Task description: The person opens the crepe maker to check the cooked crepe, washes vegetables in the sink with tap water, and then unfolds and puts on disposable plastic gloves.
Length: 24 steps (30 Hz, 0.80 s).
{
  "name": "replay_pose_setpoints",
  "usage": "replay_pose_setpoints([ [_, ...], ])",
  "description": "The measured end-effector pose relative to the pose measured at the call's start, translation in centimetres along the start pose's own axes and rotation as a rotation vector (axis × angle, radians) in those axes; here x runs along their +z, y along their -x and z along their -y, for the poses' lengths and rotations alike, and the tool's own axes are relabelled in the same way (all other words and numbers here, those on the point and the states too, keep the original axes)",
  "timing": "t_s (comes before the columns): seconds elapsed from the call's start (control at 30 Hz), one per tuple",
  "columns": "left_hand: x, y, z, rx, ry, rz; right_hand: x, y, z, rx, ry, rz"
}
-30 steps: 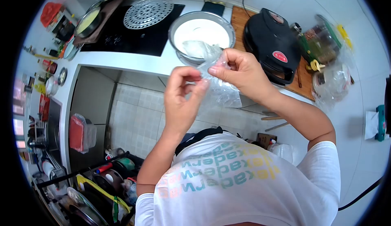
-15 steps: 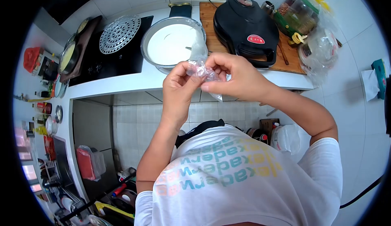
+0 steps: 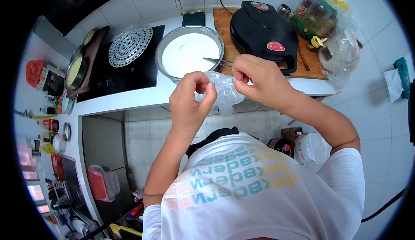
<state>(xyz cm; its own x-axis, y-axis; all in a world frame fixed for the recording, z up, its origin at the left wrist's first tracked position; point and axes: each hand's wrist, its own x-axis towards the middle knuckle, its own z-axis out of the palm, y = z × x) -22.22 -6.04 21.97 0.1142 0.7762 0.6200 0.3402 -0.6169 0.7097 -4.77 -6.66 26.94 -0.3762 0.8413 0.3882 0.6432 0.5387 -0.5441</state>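
A clear, crumpled plastic bag (image 3: 225,94) hangs between my hands, in front of the counter edge. My left hand (image 3: 191,94) pinches its left side between thumb and fingers. On its right side, my right hand (image 3: 256,76) grips the bag with curled fingers. Just beyond them stands a round metal bowl (image 3: 159,57) with a smooth white substance (image 3: 190,52) in it. Metal tongs or a similar utensil (image 3: 219,61) reach over the bowl's right rim, and their near end is partly hidden by my right hand.
Right of the bowl, a black electric appliance (image 3: 263,34) sits on a wooden board (image 3: 221,21). A perforated metal disc (image 3: 129,45) lies on the black cooktop (image 3: 142,73). Jars (image 3: 317,17) and a bagged container (image 3: 339,54) stand at the right.
The plastic bag, bunched between my fingers half a second ago, now hangs more spread out. My hands have moved slightly apart, and the utensil at the bowl's rim shows more fully.
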Motion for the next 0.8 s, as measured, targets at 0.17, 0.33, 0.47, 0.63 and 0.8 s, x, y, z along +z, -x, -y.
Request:
replay_pose_setpoints([
  [0.17, -0.3, -0.7, 0.4, 0.22, -0.178, -0.022, 0.4, -1.0, -0.1, 0.017, 0.133, -0.164],
  [0.33, -0.5, -1.2, 1.0, 0.18, -0.202, -0.077, 0.4, -1.9, -0.3, 0.271, -0.215, -0.207],
  [0.47, -0.2, -1.2, 1.1, 0.121, -0.111, -0.057, 1.1, -2.5, -0.6, 0.388, -0.714, -0.22],
  [0.63, 0.8, -1.0, 0.0, -0.468, 0.561, 0.003, 2.3, -2.7, -0.2, 0.299, -0.756, -0.266],
  [0.8, 1.4, -1.8, 0.1, -0.814, 0.896, 0.08, 2.9, -2.8, -0.1, 0.208, -0.749, -0.263],
])
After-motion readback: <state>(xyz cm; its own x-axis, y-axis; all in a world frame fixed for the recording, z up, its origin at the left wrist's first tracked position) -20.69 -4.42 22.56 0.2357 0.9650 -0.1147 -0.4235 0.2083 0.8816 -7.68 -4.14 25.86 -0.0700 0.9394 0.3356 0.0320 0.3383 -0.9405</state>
